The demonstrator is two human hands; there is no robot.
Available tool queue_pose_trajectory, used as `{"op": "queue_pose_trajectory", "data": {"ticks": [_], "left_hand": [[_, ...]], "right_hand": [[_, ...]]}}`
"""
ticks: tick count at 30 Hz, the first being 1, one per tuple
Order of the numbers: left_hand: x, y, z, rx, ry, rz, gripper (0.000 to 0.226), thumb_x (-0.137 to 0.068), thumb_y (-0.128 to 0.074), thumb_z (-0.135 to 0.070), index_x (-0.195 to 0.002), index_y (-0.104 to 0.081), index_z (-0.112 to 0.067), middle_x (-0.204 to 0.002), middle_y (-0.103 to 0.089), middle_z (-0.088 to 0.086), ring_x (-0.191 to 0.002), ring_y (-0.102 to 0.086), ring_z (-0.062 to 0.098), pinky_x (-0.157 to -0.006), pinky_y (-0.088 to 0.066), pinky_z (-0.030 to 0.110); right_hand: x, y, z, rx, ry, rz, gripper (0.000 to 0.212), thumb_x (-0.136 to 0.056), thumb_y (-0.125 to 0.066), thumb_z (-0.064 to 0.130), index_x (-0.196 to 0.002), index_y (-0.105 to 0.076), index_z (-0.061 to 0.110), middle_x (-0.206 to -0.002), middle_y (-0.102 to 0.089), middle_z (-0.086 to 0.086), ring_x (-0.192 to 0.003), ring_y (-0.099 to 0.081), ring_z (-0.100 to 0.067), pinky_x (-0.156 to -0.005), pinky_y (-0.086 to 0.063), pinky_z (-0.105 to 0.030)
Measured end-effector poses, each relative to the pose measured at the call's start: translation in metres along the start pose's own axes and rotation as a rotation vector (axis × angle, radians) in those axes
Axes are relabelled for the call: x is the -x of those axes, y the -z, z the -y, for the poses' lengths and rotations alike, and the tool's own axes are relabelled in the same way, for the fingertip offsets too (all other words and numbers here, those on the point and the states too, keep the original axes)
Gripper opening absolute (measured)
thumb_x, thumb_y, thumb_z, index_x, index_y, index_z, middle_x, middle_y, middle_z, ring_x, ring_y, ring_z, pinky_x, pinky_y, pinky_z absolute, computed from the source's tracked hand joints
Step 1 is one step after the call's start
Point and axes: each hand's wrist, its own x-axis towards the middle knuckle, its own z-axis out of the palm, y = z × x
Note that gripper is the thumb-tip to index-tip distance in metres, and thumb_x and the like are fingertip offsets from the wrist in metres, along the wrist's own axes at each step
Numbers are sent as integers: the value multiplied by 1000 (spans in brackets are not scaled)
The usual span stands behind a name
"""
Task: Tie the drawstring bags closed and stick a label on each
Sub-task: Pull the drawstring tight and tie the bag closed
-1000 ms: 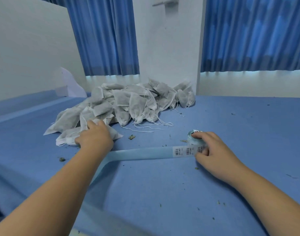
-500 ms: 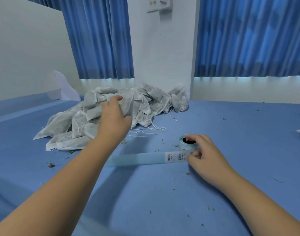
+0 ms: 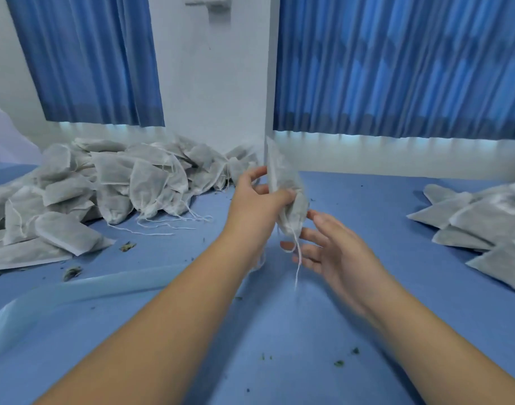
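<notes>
Left hand [image 3: 257, 200]: fingers and thumb curled round the middle of one drawstring bag [image 3: 292, 216], holding it upright above the counter [image 3: 279, 331]
Drawstring bag: soft whitish non-woven pouch, grey where the dark filling shows through; its outline is motion-blurred
Drawstring [image 3: 297, 258]: thin white thread hanging from the bag's lower end, in front of the right hand's fingers
Right hand [image 3: 335, 252]: open, fingers spread and relaxed, palm turned toward the bag, just below and right of it; contact cannot be told
Large pile [image 3: 119, 182]: left of the left hand, a heap of the same flat pouches with loose strings trailing out
Small pile [image 3: 481, 220]: well right of the right hand, fewer pouches lying flat
Backing strip [image 3: 84, 287]: pale blue, smooth ribbon curving left from under the left forearm
Counter: matte blue surface with green crumbs [image 3: 339, 363] near the right forearm
Curtains [image 3: 396, 68]: pleated blue fabric beyond both hands
</notes>
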Motion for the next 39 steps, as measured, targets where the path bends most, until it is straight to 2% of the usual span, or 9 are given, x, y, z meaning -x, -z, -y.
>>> {"op": "queue_pose_trajectory", "data": {"ticks": [4,9,15,21,24,26,31,35,39], "left_hand": [[-4,-39,28,6,68,34,45,-81,-71,-7,-114,-50,-29,-97,-69,2,-81,-71,16,-68,-54,29],[-7,-64,50,43,145,-12,48,-82,-70,-6,-122,-50,-22,-106,-69,8,-92,-69,23,-84,-54,37],[-9,-62,66,154,217,-66,50,-86,-68,-6,-129,-47,-16,-97,-72,9,-87,-68,25,-90,-53,44],[-3,-59,71,-391,58,21,67,-88,-67,-29,-146,-33,-27,-126,-50,-6,-110,-56,11,-90,-41,23],[3,-57,68,-636,-321,68,40,-92,-64,-26,-131,-57,-20,-130,-48,-6,-102,-41,-9,-84,-26,-1],[9,-58,65,-642,-475,164,23,-95,-56,-32,-109,-69,-18,-111,-65,-8,-98,-53,0,-84,-36,4],[17,-62,67,-661,-420,459,41,-96,-34,-46,-103,-66,-21,-92,-69,-9,-90,-61,12,-84,-47,36],[15,-62,69,-790,-363,505,39,-93,-28,-55,-80,-53,-28,-73,-60,-9,-77,-58,19,-78,-48,43],[15,-60,66,-859,-413,443,39,-98,-41,-50,-66,-49,-30,-57,-52,-13,-61,-50,7,-64,-41,34]], "right_hand": [[8,34,10,17,-81,-35,46,-78,-63,33,-116,-63,8,-100,-71,-15,-86,-70,-31,-69,-56,-28],[11,58,11,115,-229,-211,14,-91,-63,16,-102,-65,8,-70,-68,-6,-56,-62,-16,-55,-53,-26],[12,59,16,291,-321,-99,5,-91,-62,10,-88,-63,5,-56,-47,-2,-39,-31,-10,-41,-29,-22],[16,57,16,834,-108,-143,15,-85,-64,24,-74,-70,16,-48,-41,11,-40,-32,-4,-45,-28,-19],[14,58,21,839,-70,-113,20,-87,-61,21,-70,-72,18,-45,-41,15,-40,-33,-2,-42,-28,-12],[10,58,27,808,-94,-61,32,-88,-58,15,-59,-69,24,-45,-41,11,-42,-33,-6,-43,-28,-16],[2,68,35,526,-181,-25,35,-90,-41,-5,-62,-57,10,-49,-40,-4,-38,-27,-11,-38,-23,-18],[8,78,34,595,-229,44,49,-91,-46,1,-49,-56,23,-49,-29,1,-44,-18,-11,-40,-16,-20],[14,89,43,600,-201,71,28,-87,-56,7,-61,-65,15,-52,-21,2,-47,-16,-13,-42,-18,-20]]}}
